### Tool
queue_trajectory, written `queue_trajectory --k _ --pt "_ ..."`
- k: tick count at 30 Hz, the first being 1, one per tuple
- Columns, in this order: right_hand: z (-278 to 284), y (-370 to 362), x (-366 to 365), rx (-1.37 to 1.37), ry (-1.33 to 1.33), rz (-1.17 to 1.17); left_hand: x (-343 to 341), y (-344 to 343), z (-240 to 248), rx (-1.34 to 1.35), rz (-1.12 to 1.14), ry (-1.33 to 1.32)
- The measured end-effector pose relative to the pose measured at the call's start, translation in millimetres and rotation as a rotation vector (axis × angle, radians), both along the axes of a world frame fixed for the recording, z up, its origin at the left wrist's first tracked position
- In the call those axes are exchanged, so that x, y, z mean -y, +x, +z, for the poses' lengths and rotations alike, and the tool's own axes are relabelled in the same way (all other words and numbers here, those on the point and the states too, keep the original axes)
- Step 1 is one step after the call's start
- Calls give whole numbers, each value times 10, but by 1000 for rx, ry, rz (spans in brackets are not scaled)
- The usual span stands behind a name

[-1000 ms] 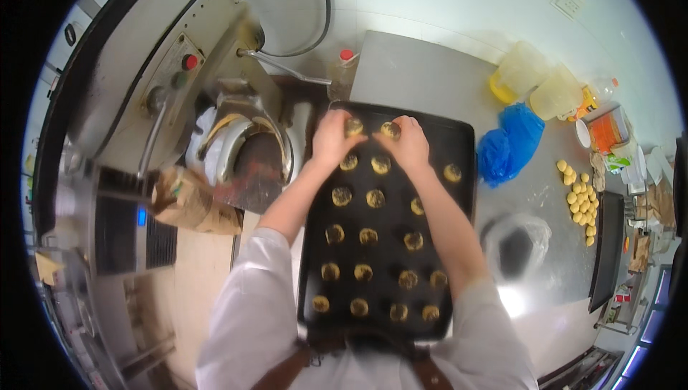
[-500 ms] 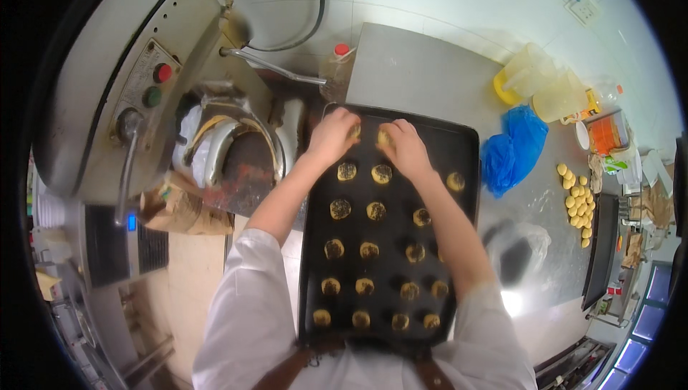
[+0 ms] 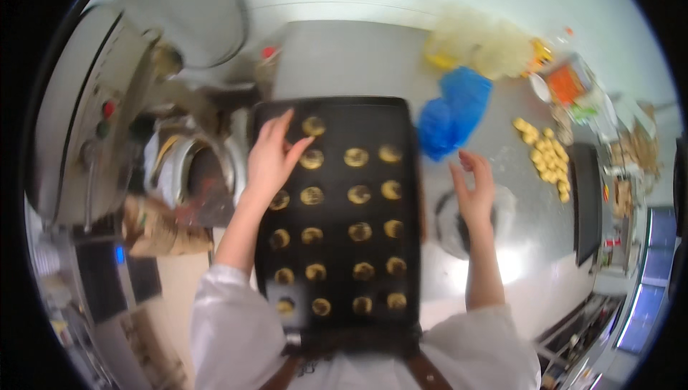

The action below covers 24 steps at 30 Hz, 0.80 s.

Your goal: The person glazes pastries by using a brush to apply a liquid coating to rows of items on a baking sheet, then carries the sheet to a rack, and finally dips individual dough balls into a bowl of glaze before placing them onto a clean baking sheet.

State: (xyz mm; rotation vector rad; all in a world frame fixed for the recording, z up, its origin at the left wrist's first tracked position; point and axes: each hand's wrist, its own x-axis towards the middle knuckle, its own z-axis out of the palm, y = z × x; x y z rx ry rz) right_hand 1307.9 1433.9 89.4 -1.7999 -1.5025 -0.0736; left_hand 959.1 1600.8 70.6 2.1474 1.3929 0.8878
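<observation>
A black baking tray point(image 3: 412, 128) lies before me with rows of small round yellow dough pieces point(image 3: 356, 157), their tops dotted with dark specks. My left hand point(image 3: 271, 157) hovers over the tray's far left part, thumb and fingers apart, with nothing visible between them. Just right of its fingertips sits a dough piece point(image 3: 313, 126) in the farthest row. What lies under the left hand is hidden. Off the tray's right side, my right hand point(image 3: 476, 193) is above the metal table, its fingers open and slightly curved. Below it is a pale, see-through round item point(image 3: 505, 211) with a dark middle, blurred.
A blue plastic bag point(image 3: 455, 110) lies right of the tray. Farther right are a pile of plain yellow dough balls point(image 3: 550, 160) and a dark tray point(image 3: 588, 200). Yellowish jugs point(image 3: 487, 49) stand at the back. A machine point(image 3: 86, 117) with a metal bowl is at left.
Both hands have let go of the dough pieces on the tray. My right hand has moved right, off the tray; my left has opened. The whole view has shifted.
</observation>
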Motion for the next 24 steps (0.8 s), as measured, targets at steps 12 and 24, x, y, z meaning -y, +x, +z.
queue_trajectory --k 12,24 --pt "-876 3677 2357 -120 -251 -538 2064 2228 311 365 -60 -467" --pt "-1277 5461 2344 -296 -108 -728 2499 4353 895 262 -333 -525"
